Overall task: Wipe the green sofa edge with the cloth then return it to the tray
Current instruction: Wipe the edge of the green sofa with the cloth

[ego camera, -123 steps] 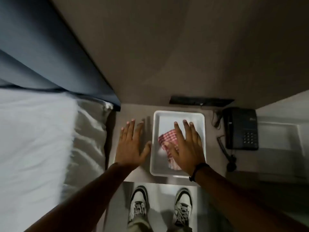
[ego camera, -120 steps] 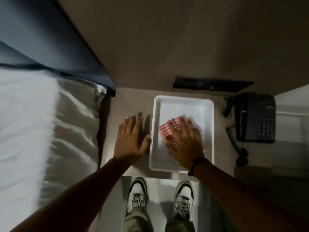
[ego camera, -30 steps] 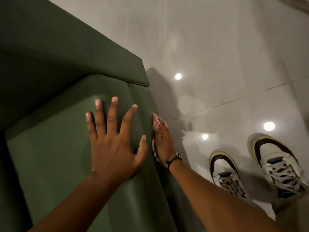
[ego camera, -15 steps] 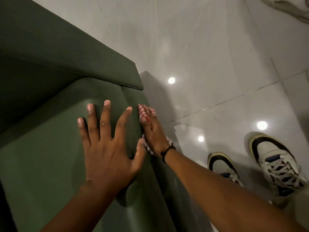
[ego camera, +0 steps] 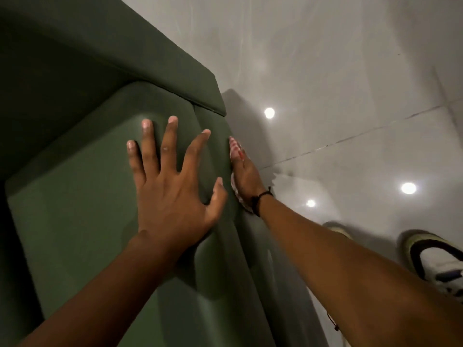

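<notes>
Your view is dim overall, lit from overhead: three round ceiling lights glare as white spots (ego camera: 269,112) on the glossy pale grey tiled floor (ego camera: 338,71). The dark green upholstered sofa (ego camera: 75,196) sinks into near-black shadow at your left edge and throws a soft shadow onto the floor beside it. Wide-angle distortion bends straight lines near the borders, and the white-and-black laced sneaker (ego camera: 436,261) at lower right is smeared by motion blur.

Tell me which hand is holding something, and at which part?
The right hand presses the checked cloth flat under its palm and fingers against the sofa edge. The left hand holds nothing.
</notes>
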